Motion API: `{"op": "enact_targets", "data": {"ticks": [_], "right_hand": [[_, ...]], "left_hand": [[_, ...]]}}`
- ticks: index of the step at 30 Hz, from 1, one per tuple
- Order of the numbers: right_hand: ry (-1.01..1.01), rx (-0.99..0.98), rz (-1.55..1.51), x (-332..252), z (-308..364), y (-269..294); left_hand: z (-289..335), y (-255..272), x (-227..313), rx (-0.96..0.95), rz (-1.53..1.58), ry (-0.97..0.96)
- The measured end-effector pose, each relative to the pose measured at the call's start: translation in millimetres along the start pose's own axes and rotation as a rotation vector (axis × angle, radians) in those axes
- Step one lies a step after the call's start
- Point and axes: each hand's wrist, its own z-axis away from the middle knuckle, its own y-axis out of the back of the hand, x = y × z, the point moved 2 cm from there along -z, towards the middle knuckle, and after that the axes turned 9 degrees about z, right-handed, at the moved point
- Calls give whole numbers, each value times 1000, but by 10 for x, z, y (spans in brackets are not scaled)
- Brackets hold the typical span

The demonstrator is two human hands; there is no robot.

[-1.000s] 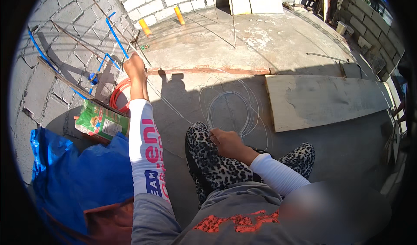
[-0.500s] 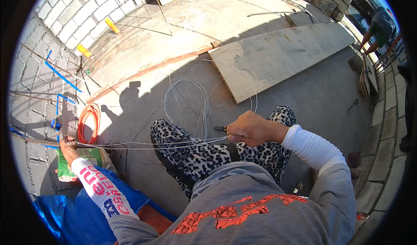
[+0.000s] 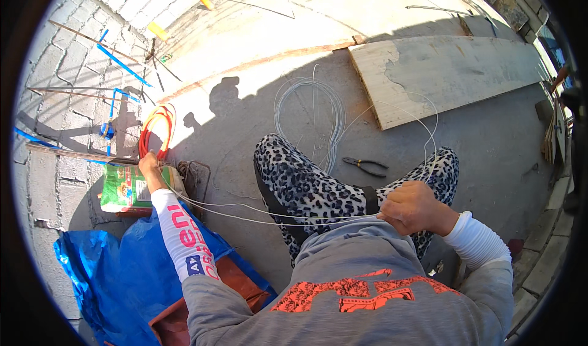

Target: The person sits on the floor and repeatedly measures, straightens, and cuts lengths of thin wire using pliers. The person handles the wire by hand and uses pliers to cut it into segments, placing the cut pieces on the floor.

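A thin pale wire (image 3: 288, 216) runs doubled across my lap between my two hands. Closed around one end of it is my left hand (image 3: 150, 168), stretched out by an orange hose coil (image 3: 158, 131); its fingers partly hide the wire. My right hand (image 3: 415, 207) makes a fist around the other end, above my thigh, and a loop of wire rises from it toward the board. A loose coil of the same wire (image 3: 335, 116) lies on the concrete beyond my knees. Dark-handled pliers (image 3: 365, 166) rest on the floor between my legs.
A long wooden board (image 3: 453, 76) lies ahead to the right. On my left are a green and white sack (image 3: 125, 188), a blue tarp (image 3: 116, 266) and a block wall (image 3: 52, 119) with rods and blue tubing. Another block wall (image 3: 539, 235) curves along my right.
The view has shifted, so the scene sits further right and higher. My right hand has pulled back toward my body, uncovering the pliers. The wire stays stretched between both hands.
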Motion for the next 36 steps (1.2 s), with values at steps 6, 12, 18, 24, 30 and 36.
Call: {"op": "enact_targets", "data": {"ticks": [6, 12, 18, 24, 30, 36], "right_hand": [[-107, 6, -20, -89, -634, -330], [63, 180, -120, -44, -936, -325], [61, -46, -95, 607, -267, -122], [63, 33, -63, 740, -68, -41], [21, -15, -223, 677, -198, 310], [61, -262, -253, 83, -20, -59]], "left_hand": [[2511, -869, 910, -1038, -247, -837], [3140, -963, 886, -777, -71, -1379], [2528, -277, 308, -790, -166, -1377], [2558, -350, 394, -887, -14, -1138], [2672, -450, 774, -859, 70, -1180], [3134, -582, 862, -1072, -381, -1399]]}}
